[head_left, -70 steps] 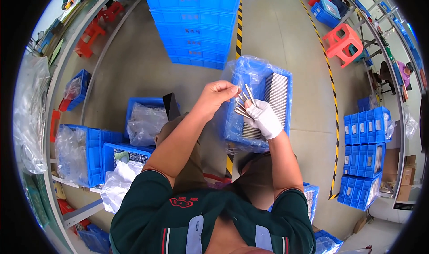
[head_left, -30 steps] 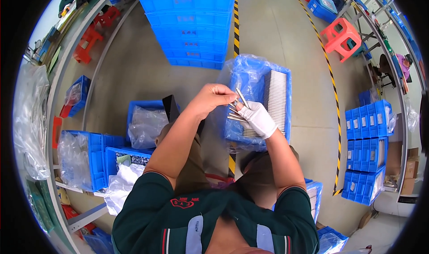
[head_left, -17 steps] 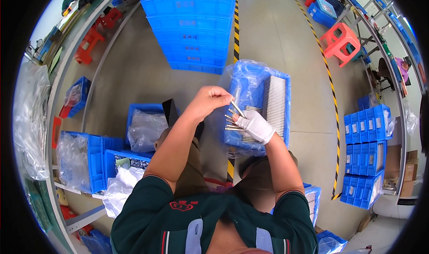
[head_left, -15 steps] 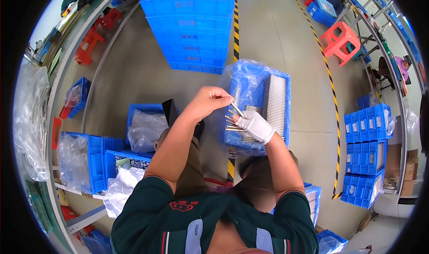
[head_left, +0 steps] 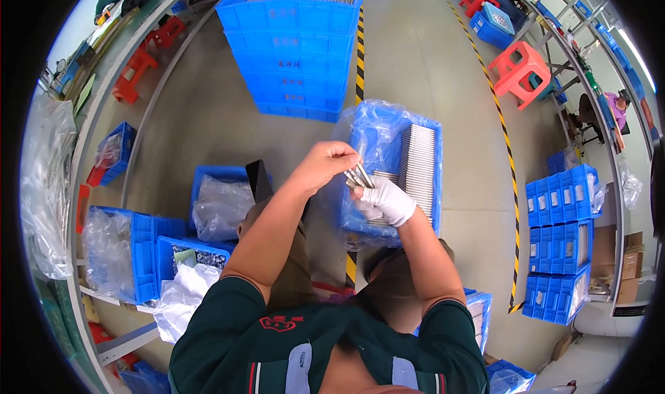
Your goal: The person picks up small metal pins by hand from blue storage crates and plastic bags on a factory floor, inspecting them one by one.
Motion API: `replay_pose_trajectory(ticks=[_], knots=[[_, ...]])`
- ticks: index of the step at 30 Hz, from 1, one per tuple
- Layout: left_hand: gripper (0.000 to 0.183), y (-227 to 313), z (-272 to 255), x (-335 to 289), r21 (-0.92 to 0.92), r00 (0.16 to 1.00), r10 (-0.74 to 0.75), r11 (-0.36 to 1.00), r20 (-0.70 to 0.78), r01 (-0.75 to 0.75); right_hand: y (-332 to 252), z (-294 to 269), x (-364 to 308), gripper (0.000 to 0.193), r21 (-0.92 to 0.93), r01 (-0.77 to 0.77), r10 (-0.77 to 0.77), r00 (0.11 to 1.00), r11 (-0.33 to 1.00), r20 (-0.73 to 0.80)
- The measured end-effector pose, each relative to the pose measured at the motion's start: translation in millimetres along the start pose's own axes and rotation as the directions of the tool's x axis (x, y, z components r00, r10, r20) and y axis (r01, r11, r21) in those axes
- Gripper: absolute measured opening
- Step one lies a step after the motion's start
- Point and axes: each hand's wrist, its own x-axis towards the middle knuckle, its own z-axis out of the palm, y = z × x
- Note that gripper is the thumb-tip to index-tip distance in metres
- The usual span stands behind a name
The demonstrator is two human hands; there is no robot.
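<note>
Fingers of your left hand: bare, curled closed, the tips pinch the upper ends of the thin metal rods.
Fingers of your right hand: in a white glove, closed into a fist around the lower part of the same rods.
Metal rods: a small grey bundle, tilted, held between your two hands, which touch each other; it is in the air, above the near left part of the crate in front of you.
Crate in front: blue plastic, standing on the floor, lined with a clear blue plastic bag; inside it a dense row of grey metal pieces stands along the right side.
Your left side: a blue bin with a crumpled clear bag in it; a dark flat thing stands at its right edge, I cannot tell what it is.
Further left: more blue bins with clear bags, and white crumpled plastic near your left arm.
Ahead of you: a stack of blue crates, well apart from your hands.
Floor: grey concrete, with a yellow and black striped line passing beside the stack.
Right side: small blue boxes in stacks, and a red stool further away.
</note>
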Motion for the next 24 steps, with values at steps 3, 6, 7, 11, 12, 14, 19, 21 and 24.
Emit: replay_pose_trajectory(ticks=[3,6,7,11,12,14,19,21,24], knots=[[0.017,-8.7,5.6,3.5,-0.162,0.986,0.039,0.985,-0.164,-0.066,-0.4,-2.1,-0.7,0.027,0.119,0.110,-0.107,0.994,0.987,-0.031],[0.020,-16.9,16.9,7.7,-0.342,0.945,-0.061,0.938,-0.322,-0.056,0.5,7.3,1.6,0.029,0.153,0.158,-0.153,0.987,0.976,-0.040],[0.020,-17.1,18.8,8.8,-0.345,0.944,-0.058,0.937,-0.324,-0.061,0.2,9.2,1.6,0.029,0.152,0.177,-0.167,0.983,0.972,-0.077],[0.023,-5.8,16.3,9.4,-0.419,0.954,-0.043,0.904,-0.296,-0.089,0.6,6.0,1.1,0.030,0.121,0.185,-0.176,0.981,0.975,-0.077],[0.024,-2.6,14.3,8.3,-0.337,0.966,-0.020,0.939,-0.257,-0.071,-0.4,5.1,0.1,0.030,0.120,0.183,-0.175,0.982,0.976,-0.077],[0.023,1.5,13.2,5.6,-0.207,0.974,0.027,0.975,-0.226,-0.075,0.0,4.1,-4.3,0.030,0.058,0.120,-0.115,0.990,0.991,-0.079],[0.018,5.4,10.1,4.2,0.066,0.981,0.094,0.994,-0.170,-0.083,-0.7,3.6,-7.9,0.030,-0.028,0.110,-0.112,0.991,0.994,-0.069],[0.016,8.2,11.4,2.3,-0.147,0.995,-0.054,0.987,0.081,0.066,-0.9,1.9,-6.4,0.030,-0.053,0.109,-0.111,0.993,0.993,-0.044],[0.015,-3.2,12.1,5.4,-0.003,0.992,0.070,0.998,-0.106,-0.071,-1.7,2.6,-7.6,0.030,-0.070,0.085,-0.090,0.994,0.994,-0.063]])
